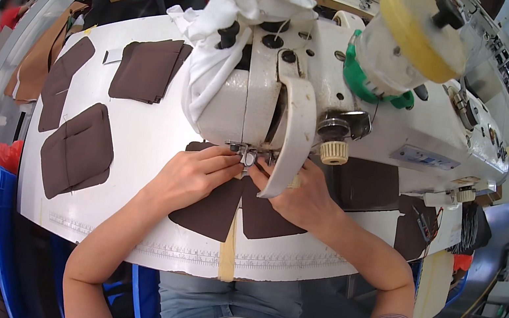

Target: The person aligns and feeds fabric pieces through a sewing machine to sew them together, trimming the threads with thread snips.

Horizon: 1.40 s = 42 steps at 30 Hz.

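Note:
Brown fabric point(209, 213) lies under the sewing machine's presser foot point(247, 156), its near part spread as two flaps with a narrow gap between them. My left hand point(198, 177) holds the fabric at the left of the foot, fingers close together and bent toward it. From the right, my right hand point(305, 197) holds the fabric, its fingertips close to the foot. A white curved lever point(295, 132) of the sewing machine point(364, 136) hides part of my right fingers. The stitching point is too small to make out.
Stacked brown pieces point(145, 68) and more brown panels point(78, 148) lie on the left of the white table point(144, 141). Dark brown pieces point(367, 185) and thread snips point(422, 224) are on the right. A blue bin point(0, 212) stands at the left. White cloth point(221, 34) drapes the machine head.

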Each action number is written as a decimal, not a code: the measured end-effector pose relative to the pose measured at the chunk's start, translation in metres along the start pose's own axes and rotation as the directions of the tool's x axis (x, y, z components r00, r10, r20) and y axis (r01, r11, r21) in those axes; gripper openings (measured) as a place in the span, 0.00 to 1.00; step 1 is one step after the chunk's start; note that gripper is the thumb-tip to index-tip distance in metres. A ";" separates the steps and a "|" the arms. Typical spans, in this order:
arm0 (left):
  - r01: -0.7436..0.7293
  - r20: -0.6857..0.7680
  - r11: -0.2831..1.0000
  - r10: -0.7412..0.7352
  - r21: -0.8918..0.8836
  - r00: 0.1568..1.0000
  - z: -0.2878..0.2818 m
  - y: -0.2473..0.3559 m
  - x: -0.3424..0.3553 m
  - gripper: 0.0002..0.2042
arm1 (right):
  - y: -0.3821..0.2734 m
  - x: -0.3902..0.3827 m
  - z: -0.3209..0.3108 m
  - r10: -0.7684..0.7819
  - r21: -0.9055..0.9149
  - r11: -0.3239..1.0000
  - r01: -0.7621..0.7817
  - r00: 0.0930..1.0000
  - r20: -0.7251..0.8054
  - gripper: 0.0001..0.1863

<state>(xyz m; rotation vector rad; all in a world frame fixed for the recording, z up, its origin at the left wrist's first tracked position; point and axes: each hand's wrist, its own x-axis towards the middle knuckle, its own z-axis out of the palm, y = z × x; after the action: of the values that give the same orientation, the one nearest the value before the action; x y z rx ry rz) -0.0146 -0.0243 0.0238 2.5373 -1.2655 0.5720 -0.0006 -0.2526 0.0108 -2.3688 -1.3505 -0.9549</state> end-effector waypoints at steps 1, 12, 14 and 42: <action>-0.001 -0.012 1.000 0.001 0.006 1.000 0.001 -0.001 0.001 0.14 | 0.000 -0.001 0.002 0.032 0.017 0.999 -0.032 0.999 0.008 0.05; 0.104 -0.049 0.989 -0.110 -0.100 0.993 0.011 -0.006 -0.004 0.13 | -0.009 -0.003 -0.011 0.020 -0.116 0.993 -0.007 0.994 0.111 0.09; 0.114 -0.042 0.987 -0.119 -0.109 0.992 0.011 -0.008 -0.006 0.14 | -0.010 0.001 -0.034 -0.029 0.140 0.990 -0.014 0.953 0.302 0.15; 0.279 -0.047 0.936 -0.296 -0.216 0.954 0.026 -0.080 0.004 0.23 | -0.019 -0.021 -0.018 -0.046 0.036 0.999 0.039 0.978 0.203 0.16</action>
<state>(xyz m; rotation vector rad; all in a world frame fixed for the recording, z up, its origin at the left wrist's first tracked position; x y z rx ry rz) 0.0579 0.0105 -0.0016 2.4352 -0.8536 0.4443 -0.0315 -0.2655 0.0085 -2.4788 -1.4824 -0.7102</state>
